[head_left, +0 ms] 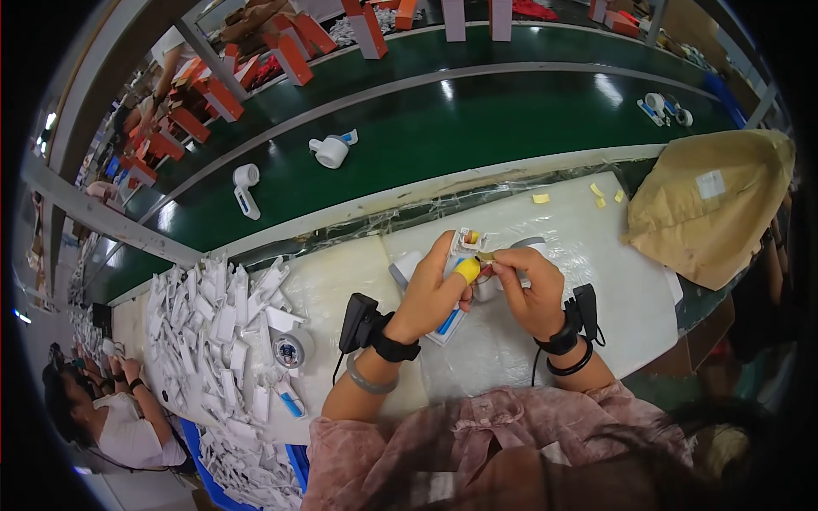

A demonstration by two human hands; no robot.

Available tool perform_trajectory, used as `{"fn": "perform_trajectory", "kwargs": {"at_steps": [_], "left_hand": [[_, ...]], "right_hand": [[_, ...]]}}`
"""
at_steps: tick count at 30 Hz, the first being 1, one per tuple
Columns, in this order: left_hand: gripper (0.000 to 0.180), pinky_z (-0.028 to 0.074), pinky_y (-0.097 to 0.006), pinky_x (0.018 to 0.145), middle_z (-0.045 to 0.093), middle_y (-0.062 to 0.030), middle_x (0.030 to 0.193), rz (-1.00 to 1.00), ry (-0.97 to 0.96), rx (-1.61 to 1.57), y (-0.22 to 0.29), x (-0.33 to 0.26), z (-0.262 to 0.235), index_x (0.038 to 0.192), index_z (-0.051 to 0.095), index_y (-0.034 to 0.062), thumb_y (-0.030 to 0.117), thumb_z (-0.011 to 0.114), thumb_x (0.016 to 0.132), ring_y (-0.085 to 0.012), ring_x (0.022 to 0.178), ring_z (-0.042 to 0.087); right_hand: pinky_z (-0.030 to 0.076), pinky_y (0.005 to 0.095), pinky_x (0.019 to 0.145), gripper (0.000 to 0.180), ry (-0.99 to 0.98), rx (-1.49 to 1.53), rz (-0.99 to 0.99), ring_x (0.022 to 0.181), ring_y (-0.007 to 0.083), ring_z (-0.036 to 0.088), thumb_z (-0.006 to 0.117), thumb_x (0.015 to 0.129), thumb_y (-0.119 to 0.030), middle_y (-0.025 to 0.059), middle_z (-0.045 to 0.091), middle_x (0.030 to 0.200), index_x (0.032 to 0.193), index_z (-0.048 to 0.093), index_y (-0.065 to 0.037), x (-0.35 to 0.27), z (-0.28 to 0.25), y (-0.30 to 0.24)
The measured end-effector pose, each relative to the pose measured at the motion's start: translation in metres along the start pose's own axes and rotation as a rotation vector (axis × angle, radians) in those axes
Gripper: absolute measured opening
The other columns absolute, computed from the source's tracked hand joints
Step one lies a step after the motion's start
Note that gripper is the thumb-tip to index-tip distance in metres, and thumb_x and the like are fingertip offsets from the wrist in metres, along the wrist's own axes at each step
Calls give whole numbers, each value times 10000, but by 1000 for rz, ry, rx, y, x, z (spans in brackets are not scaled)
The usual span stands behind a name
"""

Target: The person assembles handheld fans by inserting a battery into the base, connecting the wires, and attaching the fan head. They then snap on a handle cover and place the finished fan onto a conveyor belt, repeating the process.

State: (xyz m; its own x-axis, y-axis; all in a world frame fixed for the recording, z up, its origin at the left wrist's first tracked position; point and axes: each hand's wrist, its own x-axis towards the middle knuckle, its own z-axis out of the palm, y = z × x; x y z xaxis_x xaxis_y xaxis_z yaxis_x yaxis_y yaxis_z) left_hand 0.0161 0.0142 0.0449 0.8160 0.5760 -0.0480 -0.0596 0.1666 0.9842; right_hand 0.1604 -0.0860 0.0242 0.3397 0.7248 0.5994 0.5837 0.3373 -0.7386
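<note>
We see the left hand (426, 294) with its fingers closed around a white part (463, 242) above the pale table covering (358, 272); its thumb wears a yellow cover (467, 270) and presses inward, we suppose for keeping this part steady. The right hand (532, 294) has thumb and forefinger together on a small tan piece (485, 255), close beside the part; such a pinch seems suitable for fine control. The heap of white pieces (213, 328) lies at left, probably to be near for reaching, with a round component (291, 351) just beside it.
</note>
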Motion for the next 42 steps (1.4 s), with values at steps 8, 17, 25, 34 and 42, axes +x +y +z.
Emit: {"fn": "perform_trajectory", "kwargs": {"at_steps": [8, 17, 25, 34, 42], "left_hand": [[445, 463, -241, 618, 530, -44, 840, 53, 3, 86, 1, -8, 3, 1295, 388, 19, 22, 394, 850, -83, 708, 493], [418, 455, -220, 634, 534, -28, 852, 118, -29, 223, -1, -9, 3, 1282, 409, 30, 41, 437, 866, -61, 723, 485], [406, 477, -213, 613, 546, -40, 928, 175, -14, 296, 0, -8, 6, 1259, 432, 21, 39, 449, 854, -62, 763, 510], [376, 459, -300, 703, 552, -135, 961, 111, -8, 285, 6, -9, 8, 1189, 443, -20, 53, 476, 822, -206, 831, 535], [426, 452, -381, 812, 561, -231, 982, 150, 13, 308, 2, -11, 9, 1173, 450, -45, 56, 495, 761, -364, 901, 570]], "right_hand": [[482, 298, 651, 244, 71, -37, -186, 759, 228, 604, 735, 682, 59, 83, 634, 872, 897, 683, -43, 2, 2, 0], [496, 269, 656, 275, 62, -47, -236, 764, 197, 610, 716, 701, 114, 96, 613, 881, 926, 665, -38, 2, -1, 2], [491, 274, 665, 274, 64, -47, -259, 768, 198, 604, 720, 685, 118, 89, 614, 867, 905, 670, -38, 2, -1, 3], [485, 285, 676, 276, 69, -59, -278, 772, 208, 599, 724, 675, 114, 83, 613, 865, 896, 669, -41, 2, -1, 2], [480, 286, 666, 271, 79, -61, -260, 759, 210, 594, 726, 685, 103, 81, 609, 860, 905, 661, -41, 2, -2, 1]]}}
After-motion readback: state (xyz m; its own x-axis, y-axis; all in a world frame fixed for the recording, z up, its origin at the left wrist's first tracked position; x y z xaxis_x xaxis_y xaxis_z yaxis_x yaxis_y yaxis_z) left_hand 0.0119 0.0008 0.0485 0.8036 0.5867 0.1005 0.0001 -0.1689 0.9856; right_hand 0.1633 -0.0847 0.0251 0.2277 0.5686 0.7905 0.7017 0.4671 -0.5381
